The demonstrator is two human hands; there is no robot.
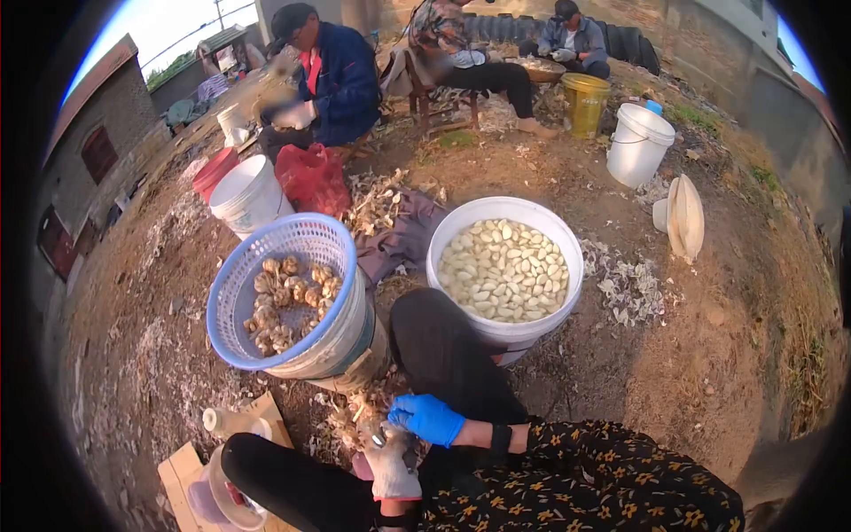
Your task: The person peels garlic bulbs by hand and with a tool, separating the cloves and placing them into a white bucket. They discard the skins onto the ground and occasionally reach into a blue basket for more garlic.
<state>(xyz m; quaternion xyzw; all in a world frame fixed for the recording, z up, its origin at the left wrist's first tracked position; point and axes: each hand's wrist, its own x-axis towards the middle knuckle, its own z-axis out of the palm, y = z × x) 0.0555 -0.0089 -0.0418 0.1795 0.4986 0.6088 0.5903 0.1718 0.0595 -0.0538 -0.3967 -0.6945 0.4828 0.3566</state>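
My right hand [429,418], in a blue glove, is closed at the fingertips beside my left hand; what it pinches is too small to name. My left hand [390,468] wears a whitish glove and has its fingers curled near a small shiny metal piece, among garlic skins [362,415]. What it holds cannot be made out. Beyond my hands, a blue basket [222,310] with garlic bulbs [282,285] rests on a bucket [359,350]. To its right, a white bucket [574,257] holds peeled garlic cloves [505,270] in liquid.
Three people [341,84] sit working at the back. A red mesh bag [312,180], a white bucket [248,197], a yellow bucket [585,106], another white bucket [640,146] and a straw-coloured hat [686,220] stand about. Wooden boards [184,483] lie at lower left.
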